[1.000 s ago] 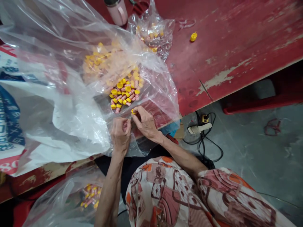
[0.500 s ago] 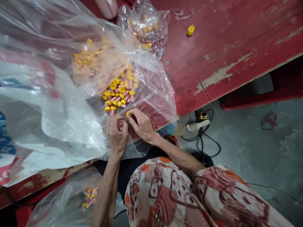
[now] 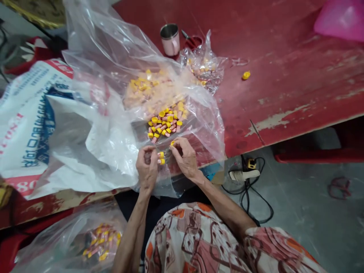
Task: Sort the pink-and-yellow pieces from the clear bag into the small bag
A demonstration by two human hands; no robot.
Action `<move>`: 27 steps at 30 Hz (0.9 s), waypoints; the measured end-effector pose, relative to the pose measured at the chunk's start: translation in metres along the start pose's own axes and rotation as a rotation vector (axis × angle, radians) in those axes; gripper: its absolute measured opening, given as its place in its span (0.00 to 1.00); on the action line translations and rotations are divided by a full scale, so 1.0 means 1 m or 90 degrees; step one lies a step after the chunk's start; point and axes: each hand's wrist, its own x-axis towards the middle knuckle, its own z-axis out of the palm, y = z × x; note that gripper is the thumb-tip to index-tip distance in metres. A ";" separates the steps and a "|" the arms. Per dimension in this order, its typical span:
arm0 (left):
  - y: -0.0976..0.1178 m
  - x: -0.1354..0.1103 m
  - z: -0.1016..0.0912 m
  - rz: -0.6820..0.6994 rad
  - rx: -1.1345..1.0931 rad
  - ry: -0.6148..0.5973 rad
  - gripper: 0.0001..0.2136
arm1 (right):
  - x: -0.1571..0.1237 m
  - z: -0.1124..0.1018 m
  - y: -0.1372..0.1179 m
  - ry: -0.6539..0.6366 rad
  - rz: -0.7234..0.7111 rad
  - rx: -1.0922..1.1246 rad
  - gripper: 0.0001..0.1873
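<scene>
My left hand (image 3: 145, 170) is closed around small pink-and-white patterned tubes. Two yellow-capped ends (image 3: 161, 161) stick out past its thumb and fingers, toward my other hand. A yellow cap (image 3: 172, 143) is pinched between the thumb and fingertips of my right hand (image 3: 185, 159), a short gap from those ends. Just beyond both hands, a pile of yellow-capped tubes (image 3: 164, 127) lies in the mouth of a large clear plastic bag (image 3: 209, 131). More yellow pieces (image 3: 145, 85) show blurred through the film behind.
A white printed sack (image 3: 113, 159) covers the left of the red table (image 3: 284, 72). Farther back are a pink mug (image 3: 171, 44), scissors (image 3: 193, 41), a small clear bag (image 3: 212, 64) and a loose yellow piece (image 3: 246, 75). Another bag of capped tubes (image 3: 102, 240) sits below the table edge.
The head view has shifted, bringing the mug and scissors into sight. Two capped ends now show at my left hand. My right hand still pinches a yellow cap.
</scene>
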 end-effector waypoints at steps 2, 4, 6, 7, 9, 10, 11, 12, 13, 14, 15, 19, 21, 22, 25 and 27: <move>-0.003 -0.003 -0.002 0.017 0.021 0.046 0.06 | -0.001 -0.001 -0.002 0.006 0.006 -0.003 0.09; -0.008 -0.004 -0.003 0.063 0.059 0.020 0.07 | -0.004 0.001 -0.007 0.011 0.012 -0.007 0.09; -0.011 -0.003 -0.004 0.064 0.061 -0.031 0.10 | -0.008 0.004 -0.013 0.008 0.013 -0.007 0.08; -0.012 -0.001 -0.006 0.038 0.036 -0.052 0.11 | -0.010 0.006 -0.016 0.003 0.011 -0.004 0.08; -0.009 0.002 -0.011 -0.047 -0.038 -0.059 0.14 | -0.013 0.011 -0.019 -0.008 0.001 0.002 0.08; -0.007 0.003 -0.013 -0.081 -0.067 -0.041 0.15 | -0.014 0.014 -0.018 -0.014 -0.005 -0.001 0.08; -0.006 0.003 -0.015 -0.100 -0.081 -0.012 0.15 | -0.016 0.016 -0.017 -0.023 -0.012 -0.007 0.08; -0.005 0.001 -0.016 -0.099 -0.077 0.023 0.14 | -0.017 0.018 -0.015 -0.033 -0.019 -0.017 0.08; -0.006 -0.001 -0.015 -0.078 -0.056 0.058 0.14 | -0.018 0.019 -0.012 -0.045 -0.027 -0.029 0.08; -0.008 -0.003 -0.014 -0.040 -0.024 0.079 0.12 | -0.019 0.021 -0.009 -0.057 -0.035 -0.042 0.08; -0.011 -0.006 -0.011 0.010 0.012 0.079 0.10 | -0.020 0.023 -0.006 -0.070 -0.043 -0.054 0.08; -0.023 -0.008 -0.005 0.177 0.155 -0.008 0.07 | -0.020 0.026 0.000 -0.104 -0.044 -0.094 0.10; -0.025 -0.004 -0.007 0.195 0.190 -0.022 0.07 | -0.020 0.027 0.000 -0.104 -0.036 -0.101 0.10; -0.024 -0.003 -0.009 0.192 0.196 -0.009 0.08 | -0.019 0.027 -0.001 -0.102 -0.036 -0.100 0.10; -0.021 -0.004 -0.012 0.186 0.171 0.075 0.10 | -0.019 0.026 0.000 -0.091 -0.044 -0.085 0.10; -0.021 -0.008 -0.009 0.197 0.147 0.102 0.10 | -0.019 0.024 -0.002 -0.067 -0.047 -0.070 0.11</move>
